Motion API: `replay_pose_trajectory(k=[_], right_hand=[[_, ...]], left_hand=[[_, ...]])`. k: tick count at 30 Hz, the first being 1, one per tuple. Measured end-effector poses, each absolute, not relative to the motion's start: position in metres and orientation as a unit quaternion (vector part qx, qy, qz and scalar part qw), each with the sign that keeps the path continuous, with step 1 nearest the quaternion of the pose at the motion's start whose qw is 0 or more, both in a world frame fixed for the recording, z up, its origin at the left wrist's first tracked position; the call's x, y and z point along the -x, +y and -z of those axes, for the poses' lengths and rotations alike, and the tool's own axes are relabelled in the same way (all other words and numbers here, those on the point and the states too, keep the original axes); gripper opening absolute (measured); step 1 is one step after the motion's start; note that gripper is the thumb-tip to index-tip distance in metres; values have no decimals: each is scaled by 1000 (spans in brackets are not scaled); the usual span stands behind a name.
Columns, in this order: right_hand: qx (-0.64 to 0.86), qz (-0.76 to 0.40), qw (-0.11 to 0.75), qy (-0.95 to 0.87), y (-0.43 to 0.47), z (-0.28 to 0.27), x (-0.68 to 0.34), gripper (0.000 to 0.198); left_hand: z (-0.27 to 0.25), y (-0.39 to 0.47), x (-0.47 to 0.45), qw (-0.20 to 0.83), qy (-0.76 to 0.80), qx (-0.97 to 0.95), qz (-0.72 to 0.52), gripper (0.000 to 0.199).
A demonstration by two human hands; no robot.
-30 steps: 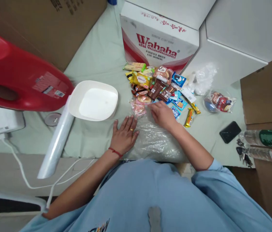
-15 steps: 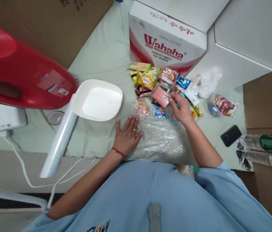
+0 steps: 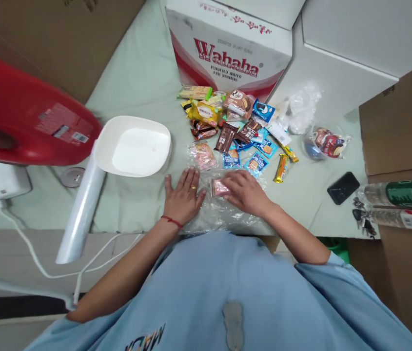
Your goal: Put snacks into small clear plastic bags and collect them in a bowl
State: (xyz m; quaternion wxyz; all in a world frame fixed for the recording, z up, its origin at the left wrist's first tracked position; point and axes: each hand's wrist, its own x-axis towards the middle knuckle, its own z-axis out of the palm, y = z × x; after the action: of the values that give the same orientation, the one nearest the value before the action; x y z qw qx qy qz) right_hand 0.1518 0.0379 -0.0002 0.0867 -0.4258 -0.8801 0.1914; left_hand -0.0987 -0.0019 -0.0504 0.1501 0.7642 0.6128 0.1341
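My left hand [image 3: 183, 199] lies flat with fingers spread at the left side of a clear plastic bag [image 3: 209, 214]. On this bag rests a small pink snack packet [image 3: 220, 187]. The fingers of my right hand [image 3: 247, 193] curl over its right part and grip it; the thumb is hidden. Just beyond my hands are a pink wrapped snack [image 3: 202, 155], several blue biscuit packets [image 3: 256, 164] and a brown wafer packet [image 3: 225, 137]. Yellow packets [image 3: 205, 112] and a round brown cake packet [image 3: 238, 105] are heaped farther back.
A white bowl [image 3: 162, 163] stands to the left, beside a roll of plastic film [image 3: 81, 209] and a red jug [image 3: 37, 117]. A Wahaha carton [image 3: 227, 58] backs the snacks. Rightward are a bagged snack [image 3: 326, 142], a phone [image 3: 343, 188], keys [image 3: 364, 222] and bottles [image 3: 406, 194].
My right hand has come down toward me from the heap and set the pink packet on the plastic bag. My left hand stays flat. The whole view has shifted slightly.
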Motion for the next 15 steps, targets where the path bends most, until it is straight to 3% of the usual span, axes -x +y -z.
replay_pose_trajectory(k=[6, 13, 15], right_hand=[[392, -165, 33, -905, 20, 16, -161, 54], [448, -177, 114, -869, 52, -12, -151, 37], [494, -161, 99, -849, 81, -21, -129, 37]], left_hand=[[52, -8, 106, 133, 618, -764, -127, 68], [55, -11, 110, 123, 612, -772, -118, 69], [55, -11, 109, 118, 612, -773, -118, 68]])
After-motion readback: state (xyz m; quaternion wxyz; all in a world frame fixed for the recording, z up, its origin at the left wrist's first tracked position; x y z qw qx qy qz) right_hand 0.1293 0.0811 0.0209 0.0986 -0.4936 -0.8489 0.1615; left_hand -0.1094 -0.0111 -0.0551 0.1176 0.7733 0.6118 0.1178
